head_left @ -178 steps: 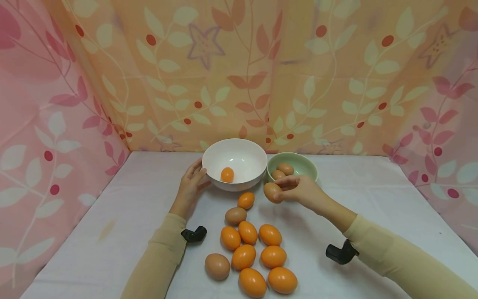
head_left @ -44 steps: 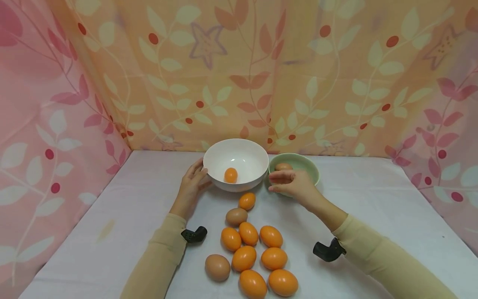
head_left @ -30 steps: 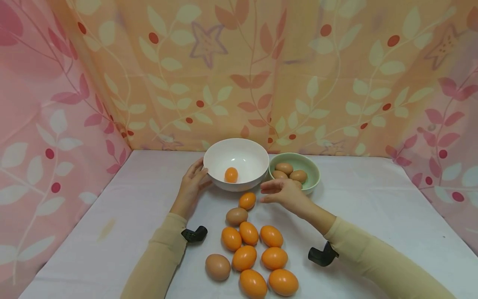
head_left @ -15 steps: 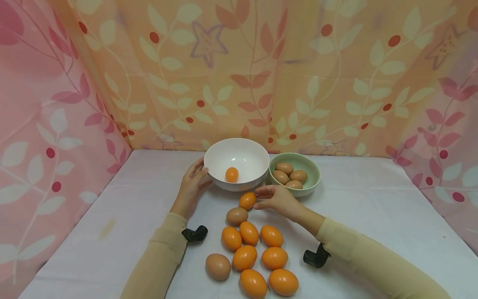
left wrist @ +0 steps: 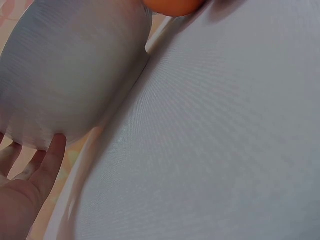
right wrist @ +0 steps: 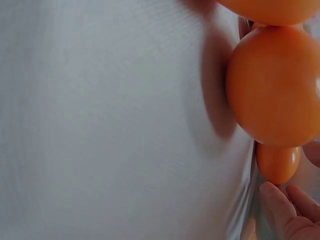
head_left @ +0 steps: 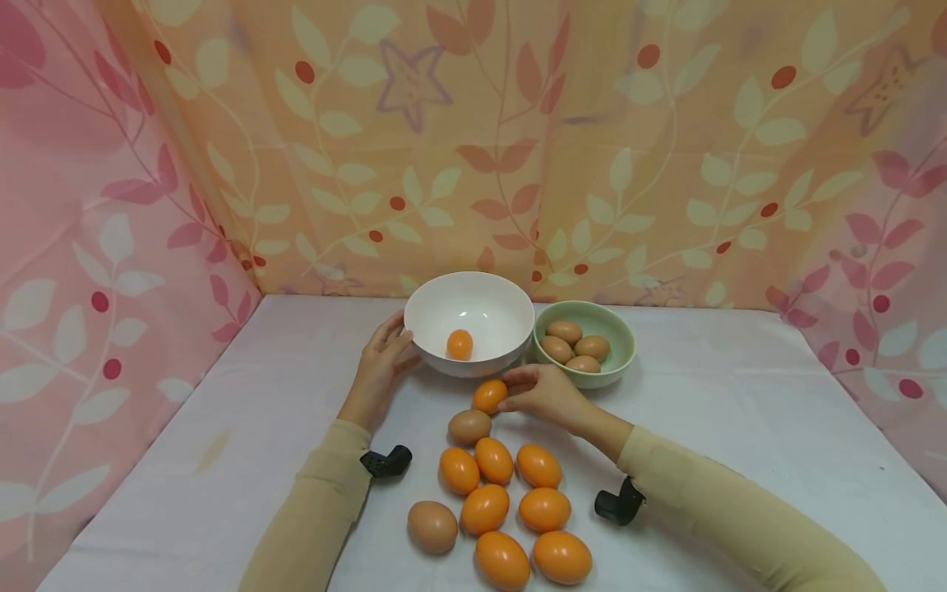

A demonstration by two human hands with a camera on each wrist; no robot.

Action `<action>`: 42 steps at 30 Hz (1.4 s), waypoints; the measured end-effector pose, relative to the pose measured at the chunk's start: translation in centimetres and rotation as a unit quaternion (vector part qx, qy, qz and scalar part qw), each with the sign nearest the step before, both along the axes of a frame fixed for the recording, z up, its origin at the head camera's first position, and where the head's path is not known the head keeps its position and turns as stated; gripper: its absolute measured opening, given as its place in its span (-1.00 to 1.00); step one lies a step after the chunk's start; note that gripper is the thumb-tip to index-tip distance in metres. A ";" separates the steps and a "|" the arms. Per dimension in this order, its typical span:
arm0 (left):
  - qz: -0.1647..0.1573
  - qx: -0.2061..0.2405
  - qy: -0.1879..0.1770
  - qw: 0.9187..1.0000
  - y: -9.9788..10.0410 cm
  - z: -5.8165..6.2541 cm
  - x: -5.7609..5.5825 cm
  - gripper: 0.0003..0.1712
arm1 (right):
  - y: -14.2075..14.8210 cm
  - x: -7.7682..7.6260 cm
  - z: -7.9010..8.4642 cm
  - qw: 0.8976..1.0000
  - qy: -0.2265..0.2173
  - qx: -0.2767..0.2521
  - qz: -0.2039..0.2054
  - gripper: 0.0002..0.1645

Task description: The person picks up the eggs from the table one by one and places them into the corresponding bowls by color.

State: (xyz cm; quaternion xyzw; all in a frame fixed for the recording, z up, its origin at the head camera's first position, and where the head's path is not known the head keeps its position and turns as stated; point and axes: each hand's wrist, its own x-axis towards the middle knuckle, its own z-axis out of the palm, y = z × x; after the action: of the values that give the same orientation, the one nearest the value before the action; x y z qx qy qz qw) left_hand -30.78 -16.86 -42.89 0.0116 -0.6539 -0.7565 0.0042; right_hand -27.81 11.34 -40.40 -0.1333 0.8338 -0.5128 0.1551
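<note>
In the head view we see the left hand (head_left: 376, 367) with its fingers apart along the side of the white bowl (head_left: 506, 316), which holds one egg, while the right hand (head_left: 547, 396) is at an orange egg (head_left: 488, 397) on the table (head_left: 710, 427), just in front of that bowl and near the green bowl (head_left: 625, 349) of brown eggs (head_left: 556, 349). In the left wrist view we find fingertips (left wrist: 59, 140) touching the bowl's outer wall. In the right wrist view we see digits about the orange egg, but whether they clamp it we cannot tell
</note>
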 end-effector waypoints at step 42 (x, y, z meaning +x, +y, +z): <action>0.003 0.028 0.009 1.000 0.1 0.0 -0.1 -0.38 | -0.3 0.5 0.2 1.000 -0.014 0.014 -0.005 -0.48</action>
State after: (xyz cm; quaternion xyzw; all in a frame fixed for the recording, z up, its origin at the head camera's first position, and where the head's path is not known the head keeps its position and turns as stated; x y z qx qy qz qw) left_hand -30.92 -16.81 -42.88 0.0064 -0.6322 -0.7747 0.0122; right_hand -27.27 11.04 -40.20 -0.1203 0.8391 -0.5039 0.1660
